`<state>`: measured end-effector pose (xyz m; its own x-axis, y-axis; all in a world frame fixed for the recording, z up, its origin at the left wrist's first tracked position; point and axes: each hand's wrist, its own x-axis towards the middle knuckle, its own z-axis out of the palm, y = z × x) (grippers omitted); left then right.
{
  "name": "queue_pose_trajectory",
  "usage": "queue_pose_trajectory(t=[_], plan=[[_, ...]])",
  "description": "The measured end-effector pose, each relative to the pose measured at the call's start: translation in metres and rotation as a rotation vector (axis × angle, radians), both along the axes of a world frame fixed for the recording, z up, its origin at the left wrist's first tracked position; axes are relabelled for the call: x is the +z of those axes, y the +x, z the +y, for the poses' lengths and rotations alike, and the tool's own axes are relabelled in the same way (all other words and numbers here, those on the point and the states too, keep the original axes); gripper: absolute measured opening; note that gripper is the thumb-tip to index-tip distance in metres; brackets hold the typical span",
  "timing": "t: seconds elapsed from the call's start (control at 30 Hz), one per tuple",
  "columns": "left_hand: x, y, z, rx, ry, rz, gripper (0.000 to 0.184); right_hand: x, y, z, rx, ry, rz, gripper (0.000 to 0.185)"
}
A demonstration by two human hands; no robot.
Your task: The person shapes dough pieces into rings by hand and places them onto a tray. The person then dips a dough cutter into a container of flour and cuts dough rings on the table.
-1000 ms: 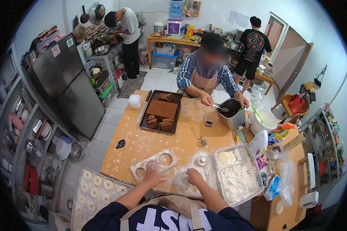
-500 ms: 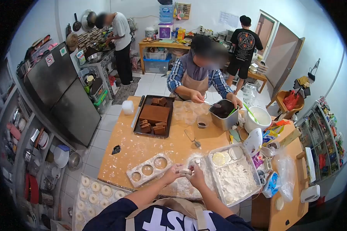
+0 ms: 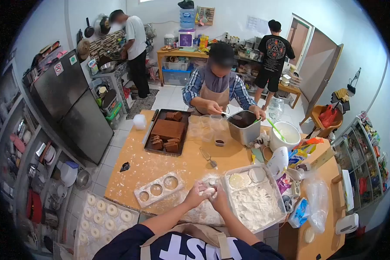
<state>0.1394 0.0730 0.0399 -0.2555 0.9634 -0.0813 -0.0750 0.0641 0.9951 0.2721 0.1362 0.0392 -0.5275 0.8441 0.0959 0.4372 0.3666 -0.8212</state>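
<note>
My left hand [image 3: 196, 195] and my right hand [image 3: 218, 197] meet over the floured table front, both closed around a small pale piece of dough [image 3: 209, 192]. Left of them lies a white board with three round holes [image 3: 156, 189], dusted with flour. To the right stands a white tray of flour [image 3: 256, 203], with flat pale rounds at its back. Dough rings sit in rows on a tray [image 3: 100, 216] at the lower left.
Across the wooden table [image 3: 182, 164], a co-worker [image 3: 216, 86] holds a metal container [image 3: 244, 129]. A black tray of brown cake [image 3: 167, 131], a small strainer [image 3: 210, 161] and a white bucket [image 3: 285, 136] stand around. Two people are farther back.
My hands have come together from apart on the table, and now hold the dough piece between them. The view has shifted. The co-worker's head is more upright.
</note>
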Motion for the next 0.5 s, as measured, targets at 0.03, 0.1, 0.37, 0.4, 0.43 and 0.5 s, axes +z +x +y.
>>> queue_pose_trajectory(t=[0.03, 0.1, 0.37, 0.4, 0.43, 0.5], plan=[[-0.007, 0.008, 0.003, 0.008, 0.018, -0.153, 0.042, -0.002, 0.005, 0.004, -0.003, 0.053, 0.03, 0.048], [-0.017, 0.016, 0.003, -0.037, 0.095, -0.189, 0.038, -0.004, 0.015, 0.013, -0.007, 0.157, 0.086, 0.05], [-0.02, 0.042, 0.012, -0.028, 0.094, -0.075, 0.071, 0.025, 0.037, 0.024, 0.03, 0.248, 0.033, 0.078], [-0.024, 0.045, 0.011, -0.022, 0.127, -0.072, 0.071, 0.02, 0.039, 0.026, 0.006, 0.279, 0.016, 0.079], [-0.026, 0.047, 0.012, -0.016, 0.163, -0.065, 0.071, 0.012, 0.041, 0.033, -0.019, 0.314, 0.002, 0.08], [-0.024, 0.053, 0.012, 0.046, 0.164, -0.115, 0.072, 0.012, 0.045, 0.035, 0.002, 0.324, -0.028, 0.082]])
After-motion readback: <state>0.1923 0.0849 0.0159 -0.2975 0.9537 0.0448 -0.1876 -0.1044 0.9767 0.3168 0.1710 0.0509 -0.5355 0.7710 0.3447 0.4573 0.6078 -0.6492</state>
